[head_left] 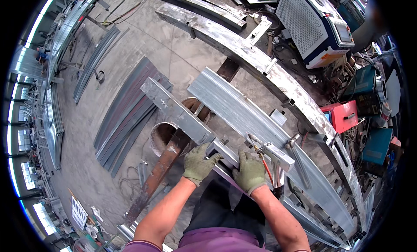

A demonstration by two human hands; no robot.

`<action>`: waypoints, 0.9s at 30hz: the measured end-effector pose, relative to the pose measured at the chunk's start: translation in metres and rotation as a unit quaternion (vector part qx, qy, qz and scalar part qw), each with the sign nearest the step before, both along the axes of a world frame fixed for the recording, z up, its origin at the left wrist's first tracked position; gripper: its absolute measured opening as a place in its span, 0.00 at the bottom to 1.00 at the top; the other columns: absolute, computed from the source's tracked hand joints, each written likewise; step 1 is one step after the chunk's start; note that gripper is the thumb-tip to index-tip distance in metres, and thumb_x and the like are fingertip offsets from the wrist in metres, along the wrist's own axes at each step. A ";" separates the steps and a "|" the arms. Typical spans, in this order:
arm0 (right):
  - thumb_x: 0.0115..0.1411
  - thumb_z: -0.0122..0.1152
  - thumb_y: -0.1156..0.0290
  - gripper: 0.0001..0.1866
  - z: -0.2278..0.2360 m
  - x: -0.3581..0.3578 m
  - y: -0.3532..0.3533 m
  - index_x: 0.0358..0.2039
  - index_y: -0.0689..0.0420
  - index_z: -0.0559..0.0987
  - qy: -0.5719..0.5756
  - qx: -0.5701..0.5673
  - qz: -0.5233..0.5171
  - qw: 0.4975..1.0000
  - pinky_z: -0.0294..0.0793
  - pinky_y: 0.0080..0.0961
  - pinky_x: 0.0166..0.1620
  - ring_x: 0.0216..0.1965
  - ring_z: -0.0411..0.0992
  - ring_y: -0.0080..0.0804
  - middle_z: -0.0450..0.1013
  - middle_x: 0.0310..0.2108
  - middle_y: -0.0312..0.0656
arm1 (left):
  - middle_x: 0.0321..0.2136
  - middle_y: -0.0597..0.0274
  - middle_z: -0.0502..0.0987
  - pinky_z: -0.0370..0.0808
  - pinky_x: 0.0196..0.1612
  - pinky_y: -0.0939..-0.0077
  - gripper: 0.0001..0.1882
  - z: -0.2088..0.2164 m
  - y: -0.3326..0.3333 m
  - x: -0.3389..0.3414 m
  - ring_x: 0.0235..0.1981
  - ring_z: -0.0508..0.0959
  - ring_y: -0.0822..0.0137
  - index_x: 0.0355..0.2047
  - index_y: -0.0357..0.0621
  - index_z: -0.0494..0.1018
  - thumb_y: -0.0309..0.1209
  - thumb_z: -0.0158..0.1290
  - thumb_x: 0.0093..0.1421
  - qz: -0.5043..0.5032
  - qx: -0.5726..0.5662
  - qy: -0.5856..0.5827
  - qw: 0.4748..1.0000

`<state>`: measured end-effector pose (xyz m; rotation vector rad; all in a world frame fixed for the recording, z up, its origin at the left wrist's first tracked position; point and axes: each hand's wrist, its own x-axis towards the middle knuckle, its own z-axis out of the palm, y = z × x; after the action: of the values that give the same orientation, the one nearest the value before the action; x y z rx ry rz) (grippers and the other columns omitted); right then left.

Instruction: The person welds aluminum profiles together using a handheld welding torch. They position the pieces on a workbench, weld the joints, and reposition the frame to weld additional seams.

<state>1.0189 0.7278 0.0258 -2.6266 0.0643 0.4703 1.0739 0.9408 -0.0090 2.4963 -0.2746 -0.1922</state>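
Note:
My two hands, in olive work gloves, are at a short grey metal channel piece (pixel 226 154) in front of my body. My left hand (pixel 198 164) has its fingers closed round the left end, where a dark hollow shows. On the right side my right hand (pixel 250 172) grips the same piece, its fingers bent over the edge. Just beyond is a long flat steel bar (pixel 176 108) running away to the upper left. Right of my right hand lies a welding torch (pixel 278 158) with a red-orange rod-like part (pixel 266 170). A hammer (pixel 292 141) rests on the wide galvanized profile (pixel 243 108).
A rusty beam (pixel 160 176) and a round pipe end (pixel 163 137) stand left of the work. Stacked curved strips (pixel 126 121) lie on the floor. A long curved beam (pixel 260 61) arcs along the right, with a white machine (pixel 304 30) and red box (pixel 343 116) behind.

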 end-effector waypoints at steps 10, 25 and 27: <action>0.63 0.64 0.68 0.38 0.016 0.028 0.052 0.75 0.46 0.68 -0.030 -0.014 0.094 0.995 0.73 0.52 0.62 0.61 0.74 0.56 0.67 0.69 0.61 | 0.45 0.45 0.85 0.80 0.51 0.50 0.30 -0.014 0.007 -0.002 0.47 0.83 0.42 0.54 0.43 0.81 0.48 0.70 0.58 0.012 0.002 0.012 1.000; 0.58 0.67 0.76 0.25 0.099 -0.093 -0.042 0.58 0.64 0.80 -0.178 0.124 -0.196 0.956 0.76 0.46 0.60 0.55 0.77 0.57 0.77 0.55 0.59 | 0.50 0.44 0.85 0.79 0.56 0.52 0.41 -0.002 0.002 -0.001 0.52 0.83 0.44 0.57 0.40 0.81 0.62 0.68 0.56 -0.003 0.048 0.023 0.999; 0.59 0.70 0.73 0.26 0.087 -0.111 -0.077 0.58 0.66 0.79 -0.169 0.083 -0.329 0.925 0.75 0.45 0.60 0.54 0.78 0.56 0.78 0.54 0.59 | 0.50 0.45 0.85 0.79 0.56 0.52 0.39 0.004 -0.002 0.002 0.52 0.83 0.44 0.56 0.41 0.82 0.61 0.69 0.57 0.001 0.028 0.040 0.999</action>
<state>0.9077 0.6504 0.1123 -2.2909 0.7307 -0.2022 1.0757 0.9392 -0.0049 2.5373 -0.2356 -0.3012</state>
